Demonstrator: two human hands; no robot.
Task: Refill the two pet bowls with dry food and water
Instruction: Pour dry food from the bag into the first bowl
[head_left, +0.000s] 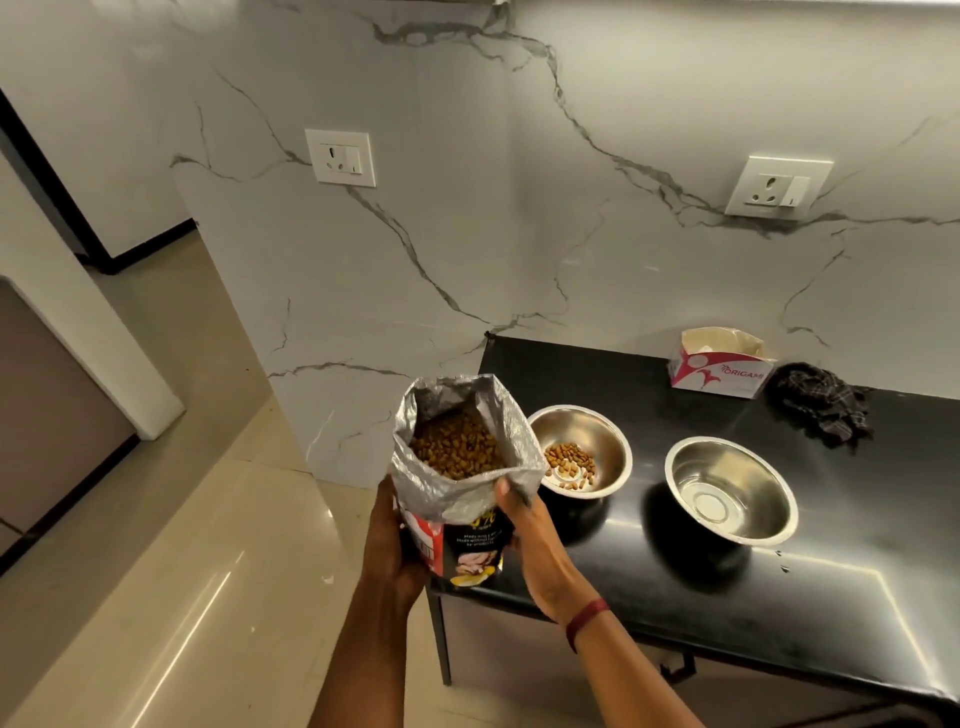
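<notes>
Silver-lined food bag (441, 496), clasped in left hand (387, 545) and right hand (535, 540), is just left of the kibble bowl (587, 426); "ORIGAMI" box (719, 371) beyond it.

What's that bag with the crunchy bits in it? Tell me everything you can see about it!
The food bag is open at the top, its rim folded down so the crinkly silver lining shows. Brown kibble lies inside. Lower down the outside is black with red, white and yellow print. It is held roughly upright, the left hand gripping its left side and the right hand its right, at the left end of the black table.
</notes>
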